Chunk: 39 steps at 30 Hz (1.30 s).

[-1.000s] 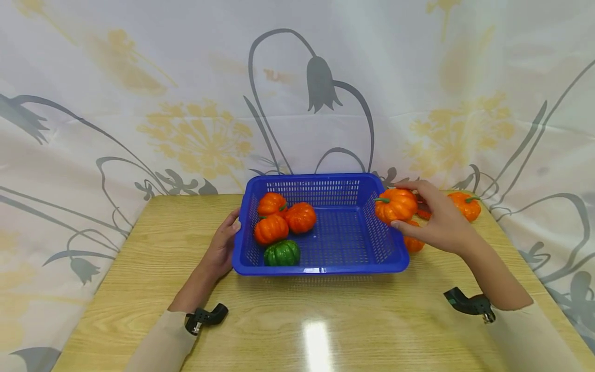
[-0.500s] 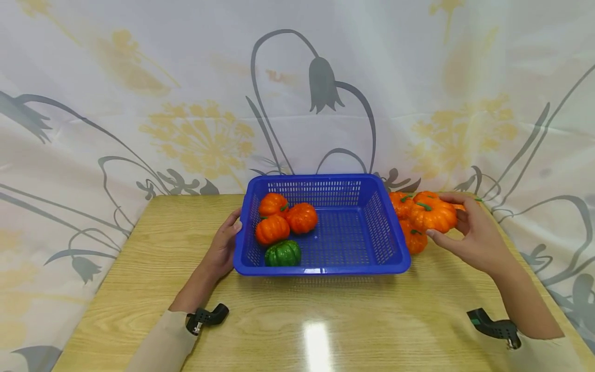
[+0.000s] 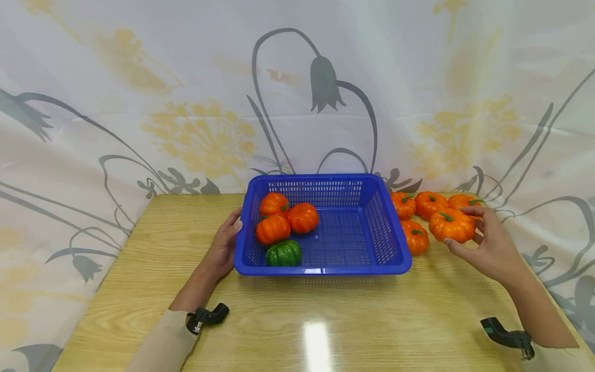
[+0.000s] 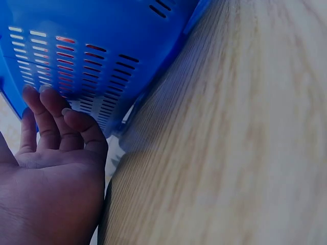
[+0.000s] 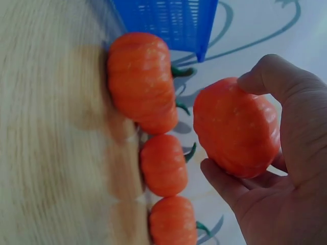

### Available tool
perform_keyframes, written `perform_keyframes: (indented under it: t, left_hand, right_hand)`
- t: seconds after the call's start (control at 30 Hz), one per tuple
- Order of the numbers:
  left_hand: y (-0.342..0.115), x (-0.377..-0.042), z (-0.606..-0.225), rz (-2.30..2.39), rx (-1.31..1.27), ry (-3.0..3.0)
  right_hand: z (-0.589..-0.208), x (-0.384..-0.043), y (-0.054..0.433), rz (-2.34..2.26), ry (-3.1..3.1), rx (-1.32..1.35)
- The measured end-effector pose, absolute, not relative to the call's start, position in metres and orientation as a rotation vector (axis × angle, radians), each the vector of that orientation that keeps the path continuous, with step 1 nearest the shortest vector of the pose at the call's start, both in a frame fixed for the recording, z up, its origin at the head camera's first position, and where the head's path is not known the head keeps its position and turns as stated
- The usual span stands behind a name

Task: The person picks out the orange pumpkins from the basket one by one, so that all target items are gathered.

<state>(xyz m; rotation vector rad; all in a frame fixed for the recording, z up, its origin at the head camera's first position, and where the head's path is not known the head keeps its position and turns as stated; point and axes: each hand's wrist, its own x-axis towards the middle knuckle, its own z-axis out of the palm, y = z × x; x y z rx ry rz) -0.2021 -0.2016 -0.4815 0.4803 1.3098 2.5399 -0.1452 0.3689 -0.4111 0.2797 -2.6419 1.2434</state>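
My right hand point(image 3: 488, 245) holds a small orange pumpkin point(image 3: 451, 225) between thumb and fingers, its green stem upward in the head view. In the right wrist view this pumpkin point(image 5: 235, 127) is above the table, apart from the row of orange pumpkins point(image 5: 163, 166). My left hand point(image 3: 225, 240) grips the left side of a blue plastic basket point(image 3: 323, 270), thumb at the rim and bent fingers point(image 4: 82, 125) against its slotted outer wall. Inside the basket, at its left, lie three orange pumpkins point(image 3: 303, 218) and one green pumpkin point(image 3: 283, 253).
Several orange pumpkins point(image 3: 431, 204) stand on the wooden table point(image 3: 372, 320) right of the basket, one point(image 3: 415, 238) close to its right wall. A floral cloth point(image 3: 195, 67) hangs behind the table. Both wrists wear black camera mounts point(image 3: 506, 338).
My right hand has carried the orange pumpkin rightward and toward me, from the basket's right rim to in front of the table pumpkins. My left hand and the basket have stayed put.
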Motion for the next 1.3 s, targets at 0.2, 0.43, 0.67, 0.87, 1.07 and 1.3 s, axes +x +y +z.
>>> perform_keyframes:
  t: [0.2,0.43,0.67,0.87,1.07,1.3]
  left_hand:
    - [-0.203,-0.201,-0.480,2.545,0.474,1.300]
    - [-0.203,-0.201,-0.481,2.539,0.499,1.311]
    - [-0.203,-0.202,-0.482,2.542,0.497,1.304]
    - [-0.203,-0.203,-0.482,2.534,0.487,1.317]
    - [-0.203,-0.202,-0.481,2.537,0.470,1.324]
    - [-0.202,-0.202,-0.482,2.535,0.459,1.322]
  right_hand:
    - [-0.423,-0.152,0.374,1.184,-2.653,0.245]
    - [-0.434,-0.154,0.378,1.059,-2.710,0.249]
    - [-0.444,-0.158,0.383,1.022,-2.814,0.199]
    - [-0.449,-0.161,0.384,1.031,-2.854,0.188]
    - [-0.451,-0.160,0.385,1.036,-2.837,0.222]
    - [-0.438,-0.157,0.387,0.971,-2.743,0.407]
